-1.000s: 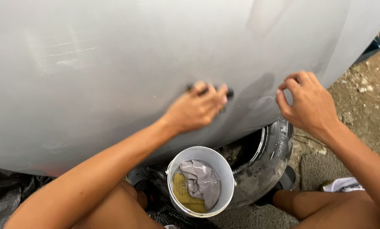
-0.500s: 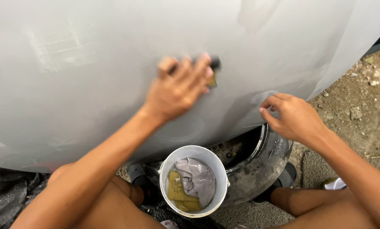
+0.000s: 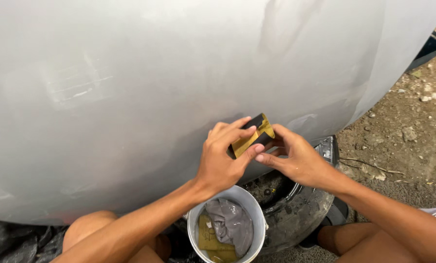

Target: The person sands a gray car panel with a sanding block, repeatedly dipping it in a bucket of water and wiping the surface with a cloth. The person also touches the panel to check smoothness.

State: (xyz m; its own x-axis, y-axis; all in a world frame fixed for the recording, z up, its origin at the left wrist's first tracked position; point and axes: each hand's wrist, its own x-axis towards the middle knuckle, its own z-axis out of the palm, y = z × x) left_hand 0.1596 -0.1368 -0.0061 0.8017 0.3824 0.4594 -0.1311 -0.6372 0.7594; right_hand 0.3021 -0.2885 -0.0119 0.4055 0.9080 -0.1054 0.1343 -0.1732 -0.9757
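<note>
A large grey primed car body panel (image 3: 169, 83) fills most of the view. In front of its lower edge my left hand (image 3: 225, 158) and my right hand (image 3: 296, 158) meet. Both grip a folded piece of sandpaper (image 3: 254, 135), black on one side and yellow-brown on the other. The sandpaper is held just off the panel, between the fingertips of the two hands.
A small white bucket (image 3: 227, 226) with murky water, a grey rag and more sandpaper sits between my knees. Behind it lies a dark tyre (image 3: 296, 214). Bare dirt with stones (image 3: 408, 131) stretches to the right. Black plastic sheeting (image 3: 13, 243) lies at lower left.
My left hand came down off the panel with the sandpaper. My right hand moved left to meet it, and both now hold the sandpaper together.
</note>
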